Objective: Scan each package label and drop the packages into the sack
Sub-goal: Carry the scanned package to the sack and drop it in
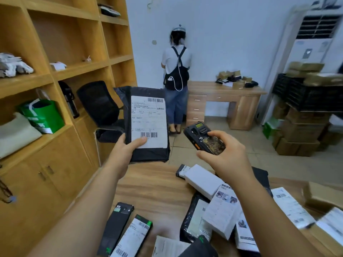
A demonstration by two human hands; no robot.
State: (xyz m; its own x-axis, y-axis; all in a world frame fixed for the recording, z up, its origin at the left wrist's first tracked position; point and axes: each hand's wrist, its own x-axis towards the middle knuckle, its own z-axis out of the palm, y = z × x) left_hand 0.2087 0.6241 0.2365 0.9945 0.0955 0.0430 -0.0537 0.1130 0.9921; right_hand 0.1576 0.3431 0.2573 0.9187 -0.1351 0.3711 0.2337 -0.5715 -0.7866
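The left hand (pixel 128 147) grips the black mailer bag (pixel 146 125) upright by its lower edge, label facing the handheld scanner (pixel 204 139); the right hand (pixel 225 154), just right of the bag, clasps it.

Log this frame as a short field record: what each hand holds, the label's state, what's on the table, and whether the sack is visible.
left hand: grips black poly package at its lower edge, held upright
label: white, faces camera, barcodes at top and bottom, thumb on lower corner
right hand: holds handheld scanner, to the right of the package
table: wooden, many unsorted packages, white boxes and slim black boxes
sack: not in view
background: another person standing at a desk, back turned
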